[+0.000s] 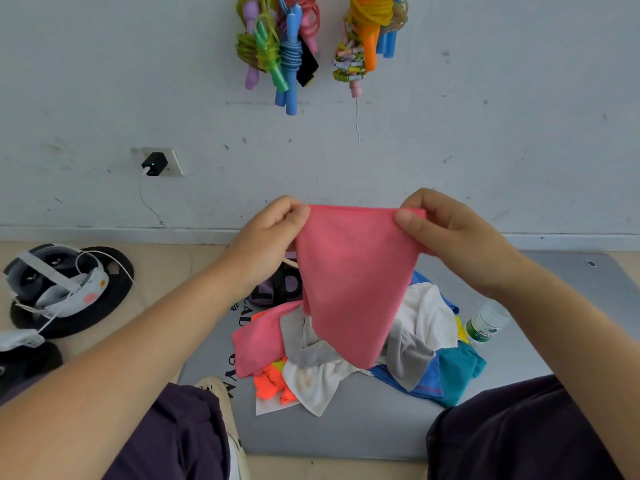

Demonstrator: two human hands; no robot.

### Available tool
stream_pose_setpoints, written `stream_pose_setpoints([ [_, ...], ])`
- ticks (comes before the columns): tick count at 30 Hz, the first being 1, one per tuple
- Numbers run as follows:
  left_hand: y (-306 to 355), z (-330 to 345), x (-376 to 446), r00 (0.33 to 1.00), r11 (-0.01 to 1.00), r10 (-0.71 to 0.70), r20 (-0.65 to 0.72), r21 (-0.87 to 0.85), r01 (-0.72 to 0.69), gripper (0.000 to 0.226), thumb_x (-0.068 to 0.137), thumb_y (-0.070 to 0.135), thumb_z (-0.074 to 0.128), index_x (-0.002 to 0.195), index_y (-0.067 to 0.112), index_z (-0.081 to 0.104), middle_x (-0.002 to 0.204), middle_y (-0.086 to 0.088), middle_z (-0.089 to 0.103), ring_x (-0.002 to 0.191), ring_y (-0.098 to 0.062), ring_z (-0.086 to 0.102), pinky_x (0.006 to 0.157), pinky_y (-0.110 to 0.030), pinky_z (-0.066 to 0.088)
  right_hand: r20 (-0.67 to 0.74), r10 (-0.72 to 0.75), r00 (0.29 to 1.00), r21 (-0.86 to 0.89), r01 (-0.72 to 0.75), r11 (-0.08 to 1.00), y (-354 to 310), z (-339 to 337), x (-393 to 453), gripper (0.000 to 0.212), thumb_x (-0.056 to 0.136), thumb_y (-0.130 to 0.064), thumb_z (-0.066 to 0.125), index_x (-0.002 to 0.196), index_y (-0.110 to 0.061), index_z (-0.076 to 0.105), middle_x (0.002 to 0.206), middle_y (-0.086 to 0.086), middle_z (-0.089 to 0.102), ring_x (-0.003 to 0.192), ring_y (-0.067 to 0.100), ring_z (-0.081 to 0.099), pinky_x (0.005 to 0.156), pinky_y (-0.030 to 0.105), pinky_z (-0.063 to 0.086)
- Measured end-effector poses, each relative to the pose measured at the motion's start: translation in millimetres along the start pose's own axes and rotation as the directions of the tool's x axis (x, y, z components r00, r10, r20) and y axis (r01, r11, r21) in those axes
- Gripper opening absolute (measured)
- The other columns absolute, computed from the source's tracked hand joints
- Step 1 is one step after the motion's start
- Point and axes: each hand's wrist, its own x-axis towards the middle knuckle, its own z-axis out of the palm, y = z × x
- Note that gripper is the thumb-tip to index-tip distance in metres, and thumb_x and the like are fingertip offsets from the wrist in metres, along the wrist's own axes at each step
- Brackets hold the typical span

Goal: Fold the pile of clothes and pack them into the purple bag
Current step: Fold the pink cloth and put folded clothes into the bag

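Above the pile (363, 362) on the grey mat (346, 431), a pink cloth (349, 282) hangs by its top corners, left hand (273, 233) and right hand (446, 233) each pinching one. Purple bag (277, 289) lies behind, mostly hidden. Risk: the hanging tip may snag the pile and spoil the fold.

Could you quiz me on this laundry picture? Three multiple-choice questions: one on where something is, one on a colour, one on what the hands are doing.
1. Where is the plastic bottle?
A. right of the clothes pile
B. on the wall
C. left of the pile

2. What colour is the held cloth?
A. blue
B. pink
C. white

3. How is the cloth held?
A. one hand only
B. lying flat on the mat
C. pinched at both top corners

Answers: 1 A, it stands on the mat at the pile's right edge. 2 B, plainly pink. 3 C, the left hand and right hand each pinch a corner.
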Motion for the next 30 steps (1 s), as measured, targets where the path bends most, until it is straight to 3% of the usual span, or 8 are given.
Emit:
stream_pose_setpoints([
  [2,7,5,0,0.998,0.961,-0.051,-0.035,-0.272,0.04,0.035,0.094,0.049,0.053,0.097,0.017,0.066,0.086,0.0,0.059,0.081,-0.016,0.055,0.074,-0.032,0.045,-0.077,0.034,0.996,0.114,-0.025,0.993,-1,4,2,0.021,0.098,-0.032,0.054,0.082,-0.018,0.053,0.064,-0.007,0.045,0.059,0.01,0.042,0.06,0.028,0.046],
  [4,10,6,0,0.982,0.894,-0.051,0.18,-0.431,0.126,0.057,0.085,0.062,0.057,0.113,0.013,0.068,0.103,0.0,0.07,0.097,-0.017,0.066,0.08,-0.026,0.05,-0.207,0.048,0.977,0.125,-0.022,0.992,0,6,4,0.024,0.098,-0.037,0.053,0.081,-0.021,0.054,0.059,-0.013,0.043,0.053,0.006,0.038,0.051,0.021,0.041],
  [7,2,12,-9,0.892,0.958,-0.07,0.447,-0.22,0.185,0.029,0.082,0.038,0.075,0.103,0.019,0.071,0.098,0.007,0.076,0.091,-0.006,0.071,0.072,-0.014,0.053,-0.36,0.071,0.93,0.151,-0.017,0.988,1,4,6,0.028,0.095,-0.044,0.056,0.082,-0.019,0.058,0.061,-0.012,0.047,0.056,0.007,0.041,0.054,0.025,0.04],
  [11,-10,15,-5,0.953,0.945,-0.139,0.269,-0.251,0.209,0.014,0.087,0.014,0.065,0.099,0.015,0.069,0.094,0.002,0.076,0.084,-0.01,0.071,0.074,-0.023,0.057,-0.12,0.21,0.97,0.408,-0.144,0.902,11,0,8,0.073,0.08,-0.062,0.064,0.111,0.004,0.061,0.111,0.028,0.064,0.098,0.029,0.063,0.096,0.052,0.05],
  [15,-7,3,2,0.955,0.838,-0.124,0.27,-0.487,0.247,0.025,0.084,0.023,0.059,0.103,0.01,0.07,0.098,-0.006,0.075,0.086,-0.015,0.071,0.074,-0.026,0.057,0.221,0.233,0.947,0.32,-0.297,0.9,24,2,3,0.049,0.082,-0.038,0.063,0.116,-0.004,0.066,0.118,0.013,0.069,0.116,0.028,0.063,0.105,0.04,0.046],
  [24,-8,5,3,0.992,0.973,-0.128,-0.016,-0.198,0.123,0.016,0.098,0.029,0.056,0.107,0.023,0.068,0.09,0.008,0.075,0.078,-0.006,0.07,0.068,-0.022,0.053,-0.133,0.227,0.965,0.328,-0.173,0.929,17,10,4,0.02,0.094,-0.032,0.061,0.11,-0.021,0.064,0.087,0.008,0.069,0.069,0.018,0.06,0.059,0.029,0.051],
  [27,-10,4,5,0.986,0.98,-0.12,-0.115,-0.173,0.099,0.029,0.097,0.033,0.059,0.126,0.034,0.057,0.101,0.002,0.074,0.086,-0.009,0.071,0.078,-0.026,0.055,-0.228,0.266,0.937,0.322,-0.185,0.928,16,13,5,0.026,0.09,-0.035,0.066,0.115,-0.03,0.063,0.081,0.009,0.064,0.065,0.018,0.054,0.059,0.031,0.051],
  [30,-8,0,4,0.998,0.981,-0.061,-0.032,-0.185,0.054,0.021,0.098,0.028,0.057,0.114,0.038,0.067,0.073,0.006,0.064,0.064,-0.008,0.06,0.064,-0.021,0.052,-0.149,0.236,0.96,0.35,-0.172,0.921,15,13,5,0.021,0.086,-0.03,0.07,0.107,-0.028,0.07,0.071,0.004,0.058,0.058,0.013,0.052,0.06,0.027,0.051],
])
